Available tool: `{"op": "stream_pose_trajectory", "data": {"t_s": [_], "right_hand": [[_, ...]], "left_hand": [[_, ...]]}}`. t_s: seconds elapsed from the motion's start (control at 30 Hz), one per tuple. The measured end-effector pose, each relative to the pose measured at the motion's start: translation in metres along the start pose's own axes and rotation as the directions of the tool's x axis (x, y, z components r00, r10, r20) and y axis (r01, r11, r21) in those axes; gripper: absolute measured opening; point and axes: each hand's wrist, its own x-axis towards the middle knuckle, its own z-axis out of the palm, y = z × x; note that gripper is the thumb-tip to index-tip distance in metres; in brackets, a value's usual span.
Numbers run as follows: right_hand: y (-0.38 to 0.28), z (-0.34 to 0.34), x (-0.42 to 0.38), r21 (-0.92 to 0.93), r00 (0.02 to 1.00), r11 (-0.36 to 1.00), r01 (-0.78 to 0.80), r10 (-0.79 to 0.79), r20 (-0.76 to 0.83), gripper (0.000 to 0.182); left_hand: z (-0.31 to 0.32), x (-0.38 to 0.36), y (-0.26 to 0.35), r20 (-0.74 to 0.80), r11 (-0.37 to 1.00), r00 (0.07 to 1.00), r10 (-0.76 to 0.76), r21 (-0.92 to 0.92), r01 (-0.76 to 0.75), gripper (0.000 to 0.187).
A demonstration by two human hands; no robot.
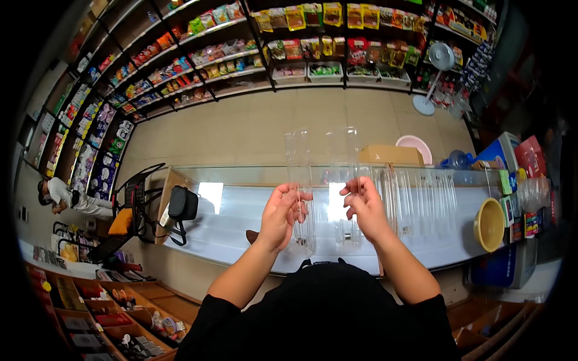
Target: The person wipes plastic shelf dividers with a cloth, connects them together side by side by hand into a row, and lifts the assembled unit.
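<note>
My left hand [286, 213] is closed around a long, narrow clear plastic case [298, 153], its fingers showing through the transparent wall. A matching clear plastic case [342, 150] is beside it, and the curled fingers of my right hand [365, 207] grip its right edge. Both cases extend from near my body past the far edge of the glass-topped counter [232, 225]. Small dark or metallic bits show near their lower ends; what they are I cannot make out. To the right of my right hand, several similar clear plastic cases [424, 201] lie side by side on the counter.
A black bag [183, 203] sits at the counter's left, near a folding chair [129, 204]. Rightward are a yellow bowl [489, 225] and stacked packets [533, 224]. Beyond are a cardboard box [391, 155], pink basin [415, 144], fan [441, 57] and snack shelves [235, 63]. Another person [69, 195] is far left.
</note>
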Motion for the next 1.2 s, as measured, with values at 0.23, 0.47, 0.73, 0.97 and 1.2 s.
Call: {"op": "stream_pose_trajectory", "data": {"t_s": [0.23,0.47,0.73,0.97,1.2], "right_hand": [[-0.068,0.051,-0.038,-0.053,0.966,0.979,0.198,-0.185,0.183,0.036],[-0.126,0.072,-0.072,-0.007,0.951,0.975,0.222,-0.215,0.224,0.029],[-0.143,0.078,-0.105,-0.027,0.928,0.946,0.323,-0.311,0.207,0.029],[-0.143,0.072,-0.117,-0.039,0.915,0.927,0.374,-0.361,0.181,0.029],[-0.139,0.053,-0.113,0.342,0.852,0.929,0.139,-0.288,0.438,0.025]], "left_hand": [[0.025,-0.046,0.054,0.128,0.995,0.987,0.099,-0.032,-0.096,0.021],[0.047,-0.075,0.079,0.271,0.956,0.922,0.278,0.016,-0.293,0.016],[0.063,-0.088,0.082,0.360,0.936,0.873,0.331,-0.009,-0.351,0.015],[0.070,-0.093,0.077,0.358,0.934,0.875,0.327,0.021,-0.357,0.015],[0.062,-0.086,0.075,0.308,0.956,0.911,0.274,0.013,-0.292,0.016]]}}
